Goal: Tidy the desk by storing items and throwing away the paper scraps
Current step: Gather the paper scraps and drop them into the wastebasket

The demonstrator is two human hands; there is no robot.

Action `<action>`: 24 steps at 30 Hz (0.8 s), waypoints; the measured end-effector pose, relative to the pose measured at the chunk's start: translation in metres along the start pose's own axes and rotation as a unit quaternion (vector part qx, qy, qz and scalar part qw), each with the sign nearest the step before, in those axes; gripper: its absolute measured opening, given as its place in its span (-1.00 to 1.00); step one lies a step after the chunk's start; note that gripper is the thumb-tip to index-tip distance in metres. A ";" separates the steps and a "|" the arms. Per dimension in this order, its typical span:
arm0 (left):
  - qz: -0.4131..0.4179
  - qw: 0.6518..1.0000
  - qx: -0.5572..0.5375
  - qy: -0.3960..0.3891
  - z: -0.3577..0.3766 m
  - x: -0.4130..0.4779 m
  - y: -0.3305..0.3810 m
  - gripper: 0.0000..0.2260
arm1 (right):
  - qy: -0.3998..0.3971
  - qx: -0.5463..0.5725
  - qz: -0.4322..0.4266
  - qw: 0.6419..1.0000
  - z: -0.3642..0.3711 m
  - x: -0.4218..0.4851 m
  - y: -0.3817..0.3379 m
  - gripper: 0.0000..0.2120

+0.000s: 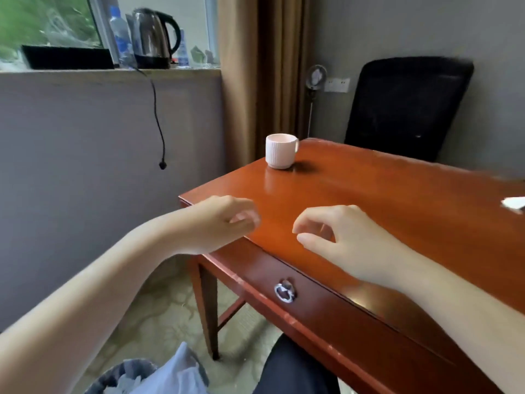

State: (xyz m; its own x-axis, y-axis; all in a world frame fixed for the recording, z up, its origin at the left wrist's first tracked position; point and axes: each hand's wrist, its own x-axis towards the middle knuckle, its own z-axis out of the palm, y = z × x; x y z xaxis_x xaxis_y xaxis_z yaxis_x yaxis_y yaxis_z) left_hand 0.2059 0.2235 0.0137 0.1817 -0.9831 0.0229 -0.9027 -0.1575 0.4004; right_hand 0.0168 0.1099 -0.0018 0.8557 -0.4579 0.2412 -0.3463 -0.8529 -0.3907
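A pale pink ribbed mug (279,151) stands upright near the far left corner of the red-brown wooden desk (397,200). My left hand (224,220) hovers over the desk's left front corner, fingers loosely curled and holding nothing. My right hand (338,237) hangs just above the desk top to its right, fingers and thumb loosely curled with nothing between them. A white paper scrap (514,202) lies at the right edge of the view. Below the left arm a bin with a pale liner (127,376) holds crumpled paper.
The desk drawer with a metal ring handle (285,291) is closed. A black chair (409,106) stands behind the desk by the grey wall. A kettle (153,38), water bottle (120,35) and black tray (66,56) sit on the window sill; curtains hang beside it.
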 end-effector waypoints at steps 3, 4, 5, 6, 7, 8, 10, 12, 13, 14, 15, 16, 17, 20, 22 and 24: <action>0.067 0.998 0.003 -0.020 0.007 0.021 0.053 -0.82 | 0.028 -0.021 0.050 0.998 -0.034 -0.041 0.027 -0.87; 0.090 0.995 0.003 -0.031 0.012 0.028 0.070 -0.82 | 0.038 -0.028 0.070 0.996 -0.045 -0.055 0.038 -0.87; 0.110 0.993 0.005 -0.043 0.017 0.035 0.087 -0.82 | 0.047 -0.036 0.092 0.994 -0.054 -0.070 0.048 -0.87; 0.130 0.990 0.008 -0.053 0.023 0.042 0.104 -0.82 | 0.053 -0.041 0.115 0.991 -0.063 -0.084 0.058 -0.87; 0.148 0.987 0.011 -0.061 0.030 0.049 0.120 -0.83 | 0.060 -0.043 0.138 0.988 -0.071 -0.098 0.068 -0.87; 0.165 0.984 0.012 -0.070 0.037 0.057 0.135 -0.83 | 0.068 -0.044 0.160 0.984 -0.079 -0.112 0.079 -0.88; 0.196 0.976 0.006 -0.092 0.054 0.071 0.164 -0.83 | 0.085 -0.054 0.203 0.974 -0.091 -0.141 0.100 -0.89; 0.221 0.969 -0.005 -0.113 0.072 0.083 0.192 -0.83 | 0.106 -0.064 0.244 0.962 -0.101 -0.171 0.121 -0.89; 0.231 0.965 -0.010 -0.122 0.082 0.088 0.205 -0.83 | 0.117 -0.066 0.264 0.955 -0.105 -0.186 0.130 -0.88; 0.240 0.962 -0.016 -0.130 0.092 0.092 0.218 -0.81 | 0.128 -0.065 0.282 0.949 -0.108 -0.201 0.138 -0.87; 0.248 0.959 -0.023 -0.138 0.102 0.096 0.230 -0.80 | 0.138 -0.063 0.299 0.942 -0.110 -0.216 0.146 -0.86; 0.256 0.955 -0.031 -0.145 0.114 0.100 0.242 -0.78 | 0.149 -0.058 0.314 0.936 -0.112 -0.230 0.153 -0.84; 0.265 0.951 -0.041 -0.151 0.125 0.103 0.252 -0.77 | 0.158 -0.056 0.329 0.930 -0.114 -0.243 0.160 -0.82; 0.290 0.942 -0.053 -0.157 0.160 0.113 0.280 -0.72 | 0.175 -0.073 0.367 0.911 -0.120 -0.279 0.180 -0.76; 0.295 0.942 -0.051 -0.149 0.183 0.121 0.299 -0.67 | 0.193 -0.099 0.393 0.894 -0.124 -0.298 0.193 -0.73; 0.294 0.946 -0.052 -0.125 0.205 0.130 0.318 -0.62 | 0.211 -0.141 0.418 0.872 -0.126 -0.313 0.208 -0.69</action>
State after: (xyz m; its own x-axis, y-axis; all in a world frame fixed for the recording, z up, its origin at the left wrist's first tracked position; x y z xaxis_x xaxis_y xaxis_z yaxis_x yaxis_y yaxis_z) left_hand -0.1371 0.0269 -0.0438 -0.4508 -0.8908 0.0574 -0.7728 0.4217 0.4743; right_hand -0.3712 0.0444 -0.0467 0.0608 -0.9503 0.3052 -0.9134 -0.1763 -0.3668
